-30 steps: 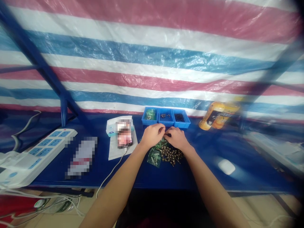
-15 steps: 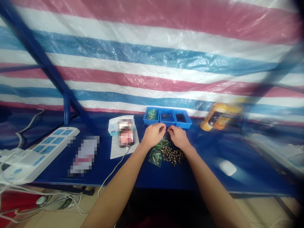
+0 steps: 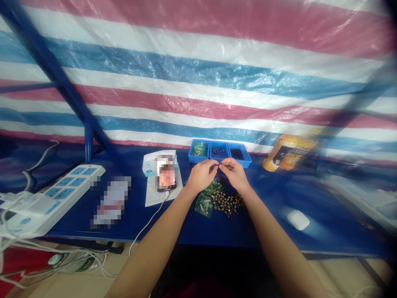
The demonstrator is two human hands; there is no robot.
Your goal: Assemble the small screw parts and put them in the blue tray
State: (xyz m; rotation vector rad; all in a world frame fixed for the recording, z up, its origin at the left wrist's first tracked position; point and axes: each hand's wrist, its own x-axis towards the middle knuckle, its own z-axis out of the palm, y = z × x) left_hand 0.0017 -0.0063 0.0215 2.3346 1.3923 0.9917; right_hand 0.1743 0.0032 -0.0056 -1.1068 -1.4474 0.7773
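Small brassy metal parts (image 3: 227, 203) (a jumbled heap) lie beside a greenish bag (image 3: 204, 206).

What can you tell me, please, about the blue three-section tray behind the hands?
The blue, open-topped, three-section tray looks plastic and sits upright on the blue table, before the striped plastic sheet. Its left section holds a greenish bag, the middle small metallic pieces, the right small black pieces. The left hand and right hand are just in front; contact is unclear, as is whether the sections are joined.
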